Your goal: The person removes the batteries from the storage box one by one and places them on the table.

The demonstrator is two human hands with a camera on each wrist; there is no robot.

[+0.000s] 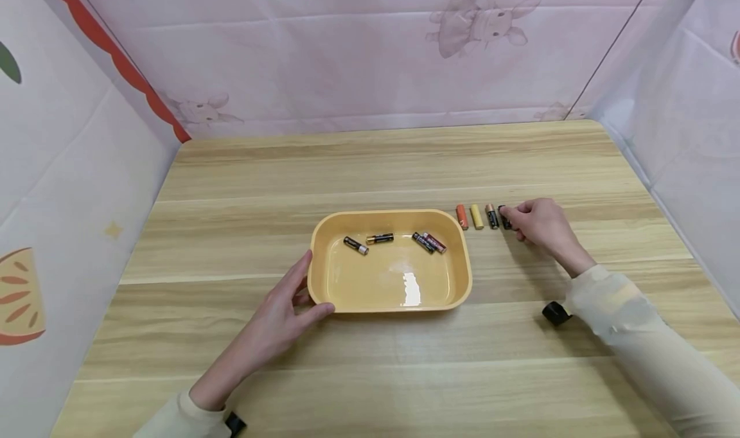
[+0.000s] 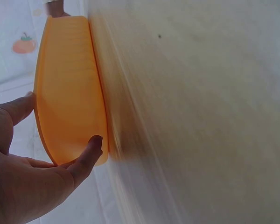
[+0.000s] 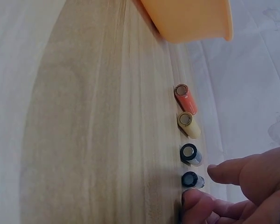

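Note:
A yellow plastic tray (image 1: 390, 306) lies on the table with several small batteries inside, among them a black one (image 1: 355, 245) and a dark red one (image 1: 435, 242). My left hand (image 1: 280, 319) holds the tray's near left corner, thumb at the front rim, fingers along the left side. Right of the tray, several batteries form a row: orange (image 1: 462, 217), yellow (image 1: 476, 216), black with a copper end (image 1: 492, 216), and black (image 3: 194, 180) at the right end. At this last one is my right hand (image 1: 543, 223); one fingertip touches its side, another finger stands slightly apart from it.
The wood-grain table (image 1: 393, 386) reaches back to a pink wall covering (image 1: 347, 65) with rabbit prints. White coverings (image 1: 63, 168) stand at both sides. Black straps (image 1: 556, 313) are at both wrists.

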